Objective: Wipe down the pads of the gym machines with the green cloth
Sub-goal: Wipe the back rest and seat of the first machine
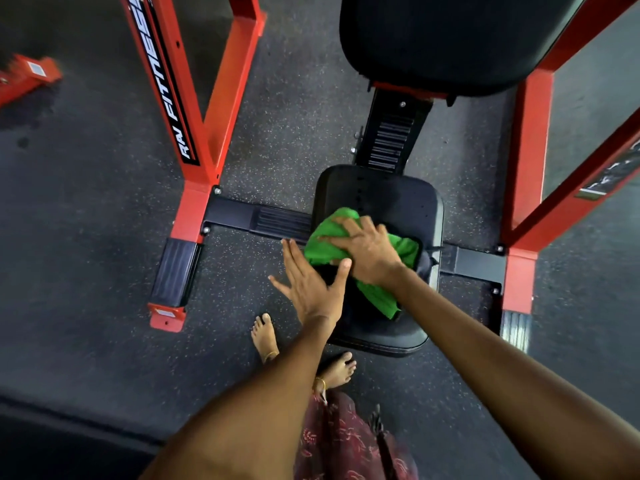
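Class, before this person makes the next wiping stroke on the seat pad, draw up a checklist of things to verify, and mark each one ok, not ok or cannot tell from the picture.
1. Green cloth lies on the seat pad: ok.
2. Right hand presses flat on the cloth: ok.
3. Left hand is open at the pad's left edge, clear of the cloth's path: ok.
4. Far part of the seat pad is bare and free to wipe: ok.
5. Back pad already wiped: cannot tell.
6. Bare feet stand clear of the red frame: ok.
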The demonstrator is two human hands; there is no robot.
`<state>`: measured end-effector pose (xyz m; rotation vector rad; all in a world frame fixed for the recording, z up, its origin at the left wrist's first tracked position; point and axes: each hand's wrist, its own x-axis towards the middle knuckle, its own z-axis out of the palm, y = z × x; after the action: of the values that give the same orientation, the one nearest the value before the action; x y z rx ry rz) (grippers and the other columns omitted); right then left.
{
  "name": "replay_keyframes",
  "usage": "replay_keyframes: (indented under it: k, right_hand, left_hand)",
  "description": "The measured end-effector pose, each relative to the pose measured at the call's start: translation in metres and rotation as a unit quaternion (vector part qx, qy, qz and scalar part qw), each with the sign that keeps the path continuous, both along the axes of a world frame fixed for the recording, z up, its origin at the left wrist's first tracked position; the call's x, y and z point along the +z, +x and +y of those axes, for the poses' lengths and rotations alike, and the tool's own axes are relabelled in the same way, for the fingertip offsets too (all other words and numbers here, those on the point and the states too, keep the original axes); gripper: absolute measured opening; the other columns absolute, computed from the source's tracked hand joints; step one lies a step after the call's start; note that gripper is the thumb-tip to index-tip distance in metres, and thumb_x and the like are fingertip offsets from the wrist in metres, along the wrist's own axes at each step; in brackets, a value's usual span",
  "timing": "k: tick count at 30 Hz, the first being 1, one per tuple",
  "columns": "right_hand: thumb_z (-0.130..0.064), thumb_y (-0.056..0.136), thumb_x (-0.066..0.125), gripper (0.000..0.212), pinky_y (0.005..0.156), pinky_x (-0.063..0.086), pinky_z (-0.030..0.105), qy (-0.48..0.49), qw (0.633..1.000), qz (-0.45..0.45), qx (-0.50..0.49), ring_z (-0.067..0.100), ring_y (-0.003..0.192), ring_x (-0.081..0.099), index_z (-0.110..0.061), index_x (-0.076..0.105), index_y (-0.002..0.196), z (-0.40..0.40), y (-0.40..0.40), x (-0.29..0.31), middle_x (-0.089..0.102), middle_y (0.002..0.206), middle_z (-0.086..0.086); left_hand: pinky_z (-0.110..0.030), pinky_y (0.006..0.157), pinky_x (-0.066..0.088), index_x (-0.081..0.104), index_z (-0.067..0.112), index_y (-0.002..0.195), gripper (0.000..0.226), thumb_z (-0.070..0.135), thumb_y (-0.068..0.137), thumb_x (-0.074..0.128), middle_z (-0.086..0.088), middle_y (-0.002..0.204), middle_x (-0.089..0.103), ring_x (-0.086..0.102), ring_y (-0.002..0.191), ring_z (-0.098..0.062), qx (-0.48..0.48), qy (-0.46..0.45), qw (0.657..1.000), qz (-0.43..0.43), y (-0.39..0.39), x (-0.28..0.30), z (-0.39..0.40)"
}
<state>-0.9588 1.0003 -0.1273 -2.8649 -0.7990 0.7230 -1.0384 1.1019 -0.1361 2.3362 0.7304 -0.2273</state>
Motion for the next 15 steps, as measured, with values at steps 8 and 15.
replay_keyframes:
  k: [8, 15]
  right_hand:
    - [-0.037, 0.09, 0.059, 0.049, 0.104, 0.031, 0.043, 0.014, 0.997, 0.057, -0.052, 0.028, 0.128, 0.031, -0.034, 0.048, 0.137, -0.078, 0.028, -0.01, 0.022, 0.155, -0.009]
    - [-0.041, 0.091, 0.054, 0.051, 0.101, 0.031, 0.047, -0.014, 0.993, 0.009, -0.116, 0.031, 0.129, 0.028, -0.041, 0.04, 0.14, -0.014, 0.034, -0.014, 0.021, 0.154, -0.007]
  left_hand:
    - [-0.048, 0.117, -0.001, 0.004, 0.008, 0.152, 0.136, 0.098, 0.051, -0.002, -0.005, 0.161, 0.003, 0.013, 0.146, -0.017, -0.045, 0.013, 0.997, 0.065, 0.004, 0.003, -0.001]
    - [-0.039, 0.106, 0.033, 0.022, 0.01, 0.15, 0.092, 0.061, 0.082, 0.058, -0.004, 0.155, 0.027, 0.033, 0.139, -0.021, -0.048, 0.005, 0.996, 0.076, 0.008, 0.0, -0.002]
